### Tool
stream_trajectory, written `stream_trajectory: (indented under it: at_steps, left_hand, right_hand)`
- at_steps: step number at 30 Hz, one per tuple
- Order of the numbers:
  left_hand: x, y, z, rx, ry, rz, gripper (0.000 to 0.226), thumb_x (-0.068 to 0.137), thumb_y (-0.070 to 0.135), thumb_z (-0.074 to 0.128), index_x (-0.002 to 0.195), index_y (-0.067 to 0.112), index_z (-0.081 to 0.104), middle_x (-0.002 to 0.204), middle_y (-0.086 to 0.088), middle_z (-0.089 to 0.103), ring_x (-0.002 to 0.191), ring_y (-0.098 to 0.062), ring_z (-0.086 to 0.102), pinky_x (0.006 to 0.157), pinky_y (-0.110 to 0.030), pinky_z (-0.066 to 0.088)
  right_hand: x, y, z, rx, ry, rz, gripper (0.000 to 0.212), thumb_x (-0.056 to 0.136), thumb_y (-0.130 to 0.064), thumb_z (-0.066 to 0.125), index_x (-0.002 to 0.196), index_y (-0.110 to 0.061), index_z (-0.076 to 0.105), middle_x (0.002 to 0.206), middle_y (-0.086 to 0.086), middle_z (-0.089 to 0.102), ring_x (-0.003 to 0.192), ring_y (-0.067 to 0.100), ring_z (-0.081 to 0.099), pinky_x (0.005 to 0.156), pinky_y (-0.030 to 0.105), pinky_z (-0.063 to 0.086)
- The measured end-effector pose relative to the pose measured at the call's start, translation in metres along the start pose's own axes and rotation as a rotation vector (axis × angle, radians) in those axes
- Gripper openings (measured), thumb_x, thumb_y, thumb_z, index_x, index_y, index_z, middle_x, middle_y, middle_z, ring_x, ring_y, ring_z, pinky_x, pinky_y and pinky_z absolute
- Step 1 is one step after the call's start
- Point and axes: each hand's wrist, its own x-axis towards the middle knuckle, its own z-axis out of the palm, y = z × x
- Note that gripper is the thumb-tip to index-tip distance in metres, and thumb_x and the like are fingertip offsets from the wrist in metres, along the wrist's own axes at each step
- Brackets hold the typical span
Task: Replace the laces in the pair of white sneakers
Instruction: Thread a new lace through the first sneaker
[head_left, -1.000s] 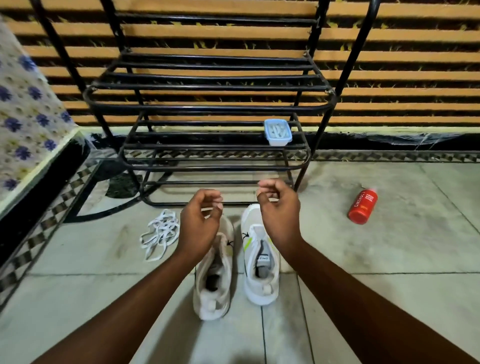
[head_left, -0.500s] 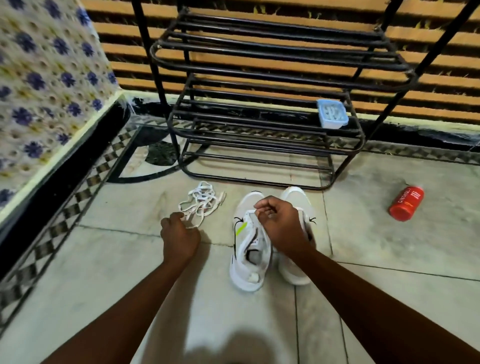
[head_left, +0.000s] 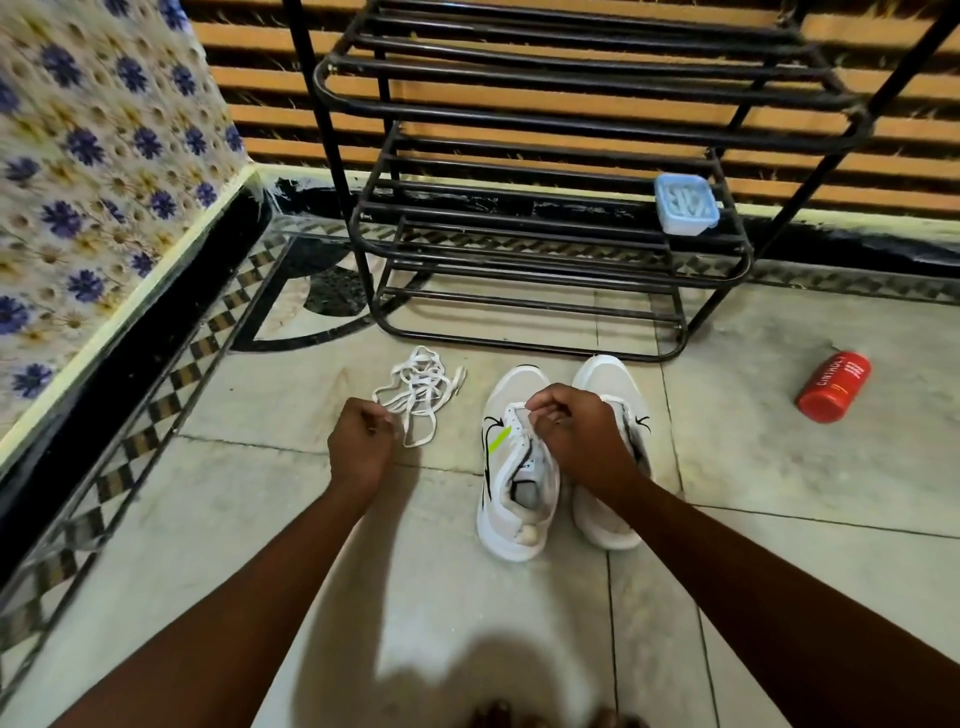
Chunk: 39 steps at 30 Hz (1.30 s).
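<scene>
laces (head_left: 418, 396) left of sneakers (head_left: 563, 457), rack (head_left: 545, 218) behind

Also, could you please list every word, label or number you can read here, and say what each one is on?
"CINTHOL": on the red bottle lying on the floor; the smaller white print beside it is too small to read.
Tongue label inside the left sneaker: blurred, unreadable.
Raised marks on the blue box on the rack: not legible.
</scene>
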Motion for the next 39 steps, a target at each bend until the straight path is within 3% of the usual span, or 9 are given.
stream_trajectory:
  at_steps: [8, 12, 15, 19, 22, 29, 33, 36, 39]
  left_hand:
    - [0.016, 0.010, 0.041, 0.375, -0.270, 0.421, 0.017, 0.084, 0.030, 0.060, 0.096, 0.034, 0.070, 0.112, 0.012, 0.070, 0.111, -0.025, 0.061, 0.094, -0.036, 0.043]
    - [0.050, 0.017, 0.076, 0.590, -0.452, 0.352, 0.027, 0.086, 0.042, 0.050, 0.105, 0.053, 0.065, 0.134, 0.012, 0.058, 0.131, -0.030, 0.049, 0.107, -0.053, 0.038]
    - [0.046, 0.045, 0.085, 0.727, -0.496, 0.245, 0.028, 0.095, 0.032, 0.060, 0.121, 0.037, 0.068, 0.137, 0.002, 0.055, 0.135, -0.033, 0.042, 0.112, -0.057, 0.030]
    - [0.034, 0.060, 0.075, 0.529, -0.321, 0.419, 0.024, 0.091, 0.017, 0.055, 0.089, 0.037, 0.068, 0.108, 0.012, 0.069, 0.117, -0.023, 0.052, 0.103, -0.047, 0.037]
    - [0.012, 0.075, 0.056, 0.341, -0.200, 0.535, 0.021, 0.099, 0.018, 0.056, 0.094, 0.032, 0.069, 0.094, 0.021, 0.069, 0.104, -0.014, 0.058, 0.094, -0.044, 0.039]
    - [-0.024, 0.101, 0.029, 0.013, -0.461, 0.661, 0.024, 0.102, -0.011, 0.048, 0.105, 0.009, 0.061, 0.077, 0.001, 0.065, 0.078, -0.013, 0.063, 0.079, -0.018, 0.045]
    - [-0.032, 0.102, 0.025, 0.059, -0.493, 0.642, 0.029, 0.101, -0.014, 0.045, 0.117, 0.010, 0.050, 0.078, -0.007, 0.065, 0.069, -0.007, 0.058, 0.070, -0.011, 0.040]
    - [-0.031, 0.103, 0.019, 0.024, -0.462, 0.573, 0.020, 0.105, -0.001, 0.052, 0.118, 0.013, 0.053, 0.078, -0.006, 0.064, 0.068, -0.007, 0.058, 0.069, -0.017, 0.045]
    - [-0.020, 0.099, 0.011, 0.060, -0.404, 0.534, 0.013, 0.106, 0.009, 0.055, 0.106, 0.016, 0.065, 0.083, -0.005, 0.067, 0.073, -0.014, 0.060, 0.068, -0.029, 0.047]
  right_hand:
    - [-0.001, 0.018, 0.000, -0.092, -0.041, -0.165, 0.022, 0.083, 0.009, 0.062, 0.091, -0.009, 0.073, 0.091, 0.000, 0.073, 0.087, 0.013, 0.069, 0.081, 0.036, 0.055]
    - [0.006, 0.027, 0.000, -0.056, -0.046, -0.125, 0.022, 0.085, 0.007, 0.062, 0.090, -0.011, 0.073, 0.090, -0.002, 0.073, 0.087, 0.009, 0.068, 0.082, 0.032, 0.054]
    - [0.008, 0.025, -0.004, -0.055, -0.072, -0.114, 0.020, 0.086, 0.004, 0.062, 0.091, -0.012, 0.074, 0.091, -0.003, 0.073, 0.088, 0.006, 0.067, 0.083, 0.027, 0.053]
    - [0.006, 0.018, -0.011, -0.024, -0.083, -0.147, 0.018, 0.085, -0.002, 0.060, 0.093, -0.011, 0.073, 0.092, 0.000, 0.073, 0.088, 0.011, 0.068, 0.083, 0.033, 0.055]
    - [0.009, 0.006, -0.010, 0.065, -0.060, -0.148, 0.019, 0.085, -0.012, 0.060, 0.100, -0.010, 0.071, 0.093, 0.004, 0.069, 0.086, 0.018, 0.067, 0.081, 0.037, 0.056]
    - [0.036, -0.041, -0.009, -0.159, -0.179, -0.132, 0.059, 0.090, -0.019, 0.069, 0.145, -0.027, 0.049, 0.130, -0.002, 0.054, 0.111, 0.013, 0.056, 0.098, 0.027, 0.045]
    - [0.043, -0.050, -0.014, -0.228, -0.316, -0.159, 0.015, 0.094, -0.018, 0.066, 0.106, -0.016, 0.075, 0.090, -0.004, 0.073, 0.080, 0.004, 0.065, 0.078, 0.026, 0.051]
    - [0.038, -0.055, -0.015, -0.194, -0.289, -0.159, 0.025, 0.096, -0.015, 0.061, 0.072, -0.017, 0.069, 0.063, -0.005, 0.067, 0.056, 0.003, 0.060, 0.062, 0.028, 0.052]
    - [0.034, -0.048, -0.021, -0.195, -0.063, -0.138, 0.025, 0.091, -0.009, 0.057, 0.071, -0.021, 0.063, 0.060, -0.010, 0.061, 0.061, 0.011, 0.058, 0.062, 0.027, 0.044]
